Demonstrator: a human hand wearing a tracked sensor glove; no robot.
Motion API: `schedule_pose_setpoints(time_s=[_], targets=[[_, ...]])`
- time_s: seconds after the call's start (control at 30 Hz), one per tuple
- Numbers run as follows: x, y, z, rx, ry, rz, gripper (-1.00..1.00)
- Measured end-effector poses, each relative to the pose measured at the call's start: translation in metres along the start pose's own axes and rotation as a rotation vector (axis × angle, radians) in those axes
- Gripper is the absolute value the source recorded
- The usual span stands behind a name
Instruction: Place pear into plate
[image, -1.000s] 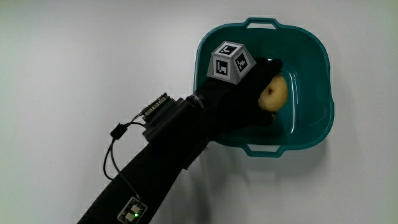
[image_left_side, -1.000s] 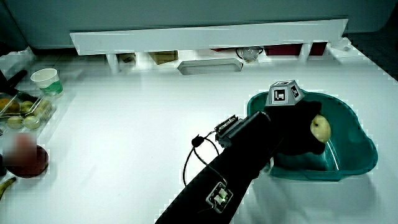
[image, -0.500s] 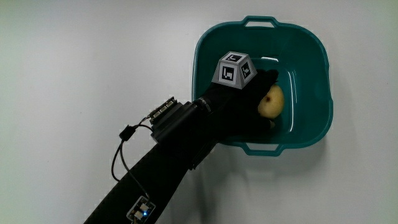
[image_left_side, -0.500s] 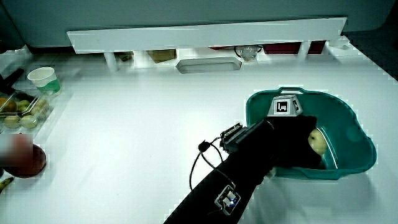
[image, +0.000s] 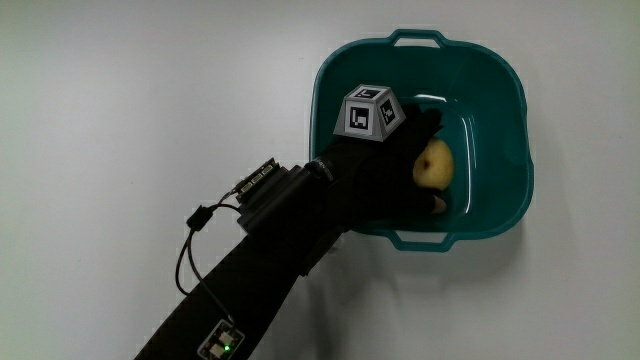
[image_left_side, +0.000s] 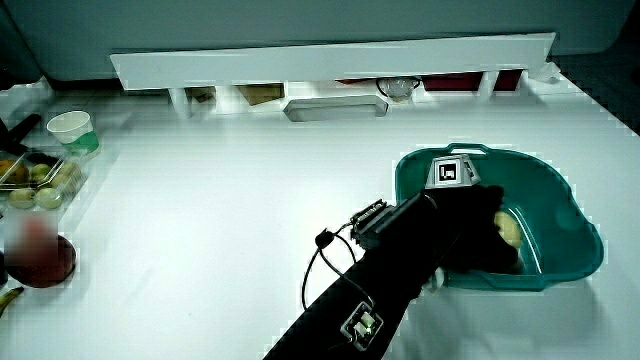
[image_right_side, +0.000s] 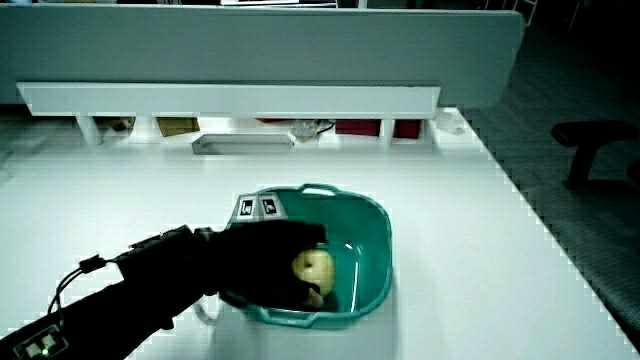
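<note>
Since a second ago the pear (image: 434, 165) is sitting lower in the teal tub (image: 500, 95), near its floor, and my hand (image: 395, 170) is going down with it. Pear is inside the tub, in the part nearer to me, just above the bottom; whether it's touching the floor I can't tell. I'm keeping my fingers (image_right_side: 300, 238) curled around it, gripping it from above and the side, yellow skin showing between them in a side view (image_right_side: 312, 267). Marker cube (image: 371, 110) is riding on the back of my hand, just above the tub's rim. My forearm (image: 290, 225) is crossing the rim on the side closest to me, cable looping off it over the white counter (image: 150, 100). In a side view a paper cup (image_left_side: 74, 130) and a tray of fruit (image_left_side: 35, 175) are sitting at the counter's edge, well apart from the tub.
</note>
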Motion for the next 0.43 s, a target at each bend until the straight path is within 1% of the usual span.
schedule_pose_setpoints(time_s=[0.03, 0.07, 0.1, 0.17, 0.23, 0.33, 0.37, 0.43], targets=[[0.001, -0.003, 0.002, -0.002, 0.005, -0.002, -0.26], [0.002, -0.005, 0.003, -0.008, -0.005, -0.003, -0.32], [0.002, -0.006, 0.004, -0.004, -0.001, -0.014, -0.37], [0.005, -0.013, 0.009, 0.009, 0.009, -0.026, -0.47], [0.008, -0.022, 0.013, 0.030, 0.020, -0.052, -0.58], [0.011, -0.037, 0.022, 0.072, 0.053, -0.103, -0.74], [0.012, -0.043, 0.026, 0.081, 0.069, -0.110, -0.79], [0.008, -0.048, 0.030, 0.088, 0.088, -0.131, -0.89]])
